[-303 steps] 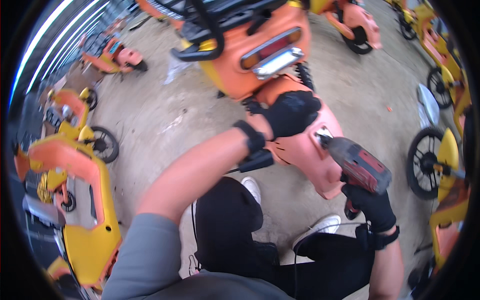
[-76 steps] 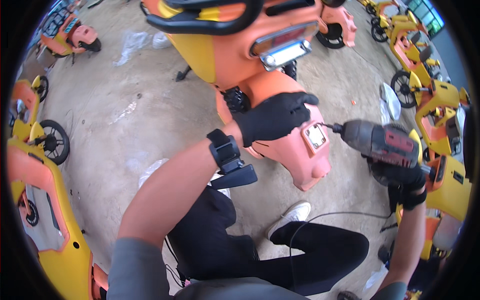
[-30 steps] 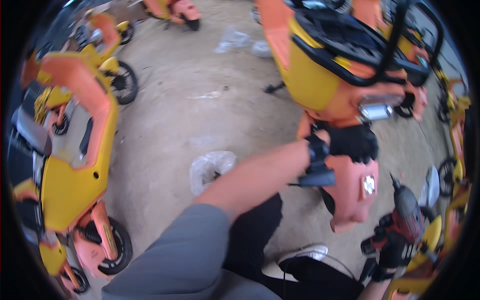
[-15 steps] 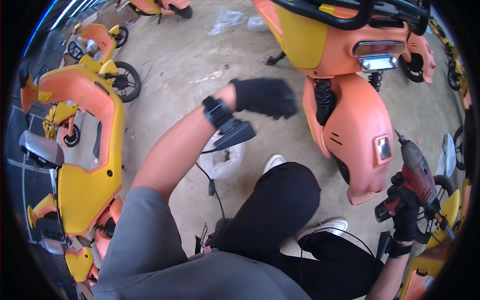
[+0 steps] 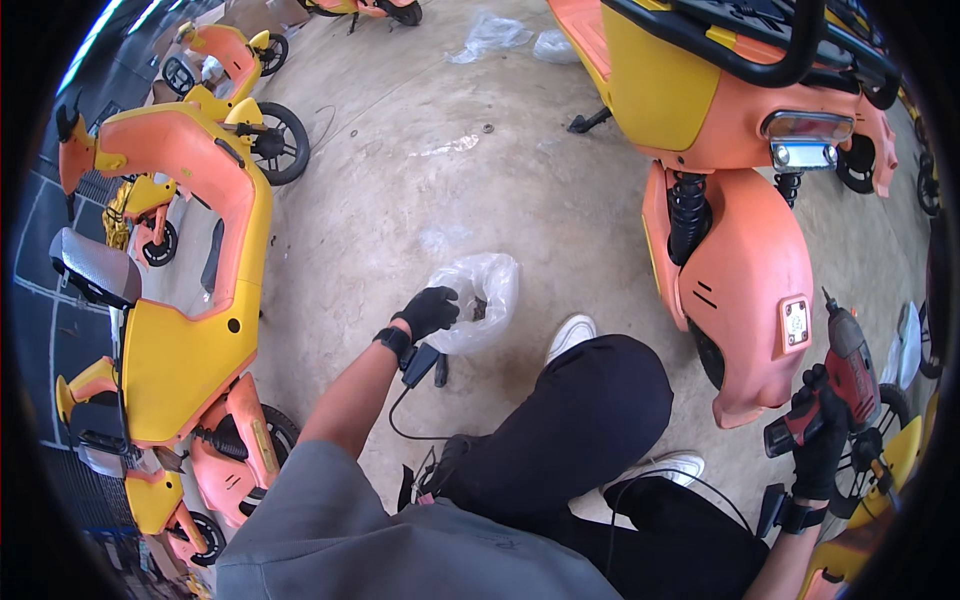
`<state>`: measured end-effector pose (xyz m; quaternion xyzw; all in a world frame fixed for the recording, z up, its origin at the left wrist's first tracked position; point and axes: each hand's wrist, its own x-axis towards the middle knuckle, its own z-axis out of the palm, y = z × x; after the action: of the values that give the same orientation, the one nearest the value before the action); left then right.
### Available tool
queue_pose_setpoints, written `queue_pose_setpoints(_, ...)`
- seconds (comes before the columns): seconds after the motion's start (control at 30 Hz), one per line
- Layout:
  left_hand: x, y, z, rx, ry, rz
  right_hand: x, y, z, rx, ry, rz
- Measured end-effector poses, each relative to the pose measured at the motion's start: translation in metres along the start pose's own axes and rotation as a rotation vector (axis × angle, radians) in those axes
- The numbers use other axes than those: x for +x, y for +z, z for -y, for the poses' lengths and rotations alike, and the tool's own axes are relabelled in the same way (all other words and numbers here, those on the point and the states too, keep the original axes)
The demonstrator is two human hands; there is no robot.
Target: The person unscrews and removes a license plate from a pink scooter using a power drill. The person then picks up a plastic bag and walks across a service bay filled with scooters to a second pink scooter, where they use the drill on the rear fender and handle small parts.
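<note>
My left hand (image 5: 425, 310), in a black glove, is at the left rim of a clear plastic bag (image 5: 490, 325) on the floor, fingers loosely curled and apart. Small dark bits (image 5: 478, 308) lie inside the bag. My right hand (image 5: 815, 430) grips a red and grey power drill (image 5: 852, 365), bit upward. The drill is beside the pink rear mudguard (image 5: 750, 260) of an orange and yellow scooter (image 5: 680, 95), which carries a small metal plate with screws (image 5: 795, 322). A black spring shock (image 5: 688, 220) shows above the mudguard.
Yellow and pink scooters (image 5: 190, 370) line the left, with more at the right edge. Crumpled plastic (image 5: 485, 40) lies on the concrete floor (image 5: 400, 200) toward the back. My knee (image 5: 610, 390) is between my hands, and black cables (image 5: 410, 435) hang near my legs.
My left hand has left the mudguard and moved down and left to the bag. The drill, earlier pointed at the plate, is now upright in my right hand, lower at the right.
</note>
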<state>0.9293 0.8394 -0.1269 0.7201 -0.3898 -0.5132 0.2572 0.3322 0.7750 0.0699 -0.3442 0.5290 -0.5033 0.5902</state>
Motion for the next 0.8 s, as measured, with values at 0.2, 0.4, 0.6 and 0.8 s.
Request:
queue_pose_setpoints(0.2, 0.0, -0.001, 0.045, 0.634, -0.016, -0.334, 0.002, 0.006, -0.005, 0.032, 0.0, 0.014)
queue_pose_setpoints(0.4, -0.009, 0.001, 0.068, 0.249, -0.526, -0.415, -0.005, 0.021, 0.002, 0.026, 0.004, -0.047)
queue_pose_setpoints(0.6, 0.02, 0.028, 0.109, -0.045, -0.494, -0.483, -0.009, 0.025, 0.005, -0.001, -0.016, -0.016)
queue_pose_setpoints(0.8, 0.021, 0.038, 0.131, -0.001, -0.425, -0.481, -0.004, 0.018, -0.005, -0.028, 0.005, -0.077)
